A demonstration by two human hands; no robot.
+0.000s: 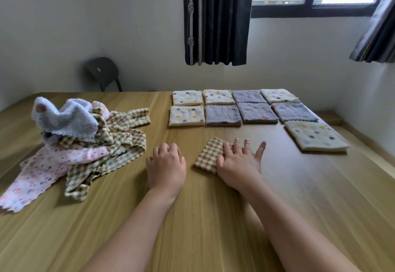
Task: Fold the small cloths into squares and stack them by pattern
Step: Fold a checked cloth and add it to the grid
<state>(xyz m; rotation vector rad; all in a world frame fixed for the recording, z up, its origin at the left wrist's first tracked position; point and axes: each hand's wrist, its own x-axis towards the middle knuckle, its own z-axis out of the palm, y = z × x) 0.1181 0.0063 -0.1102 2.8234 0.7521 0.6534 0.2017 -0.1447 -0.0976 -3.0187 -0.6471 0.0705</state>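
Your right hand point(239, 162) presses flat on one checked square point(208, 156); your left hand point(165, 167) rests loosely curled, empty. Beyond lie five dotted squares point(186, 115) and four grey squares point(222, 114) (unfolded pile point(85, 139) at left).

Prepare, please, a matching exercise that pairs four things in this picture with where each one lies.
Things:
1. folded checked cloth
2. pile of unfolded cloths
3. left hand
4. nearest cream dotted square

Places:
A. heaped at the left of the table
B. resting on bare wood, holding nothing
C. under the flat fingers of the right hand
D. by itself at the far right, in front of the two rows of folded squares

Pairs: 1-C, 2-A, 3-B, 4-D
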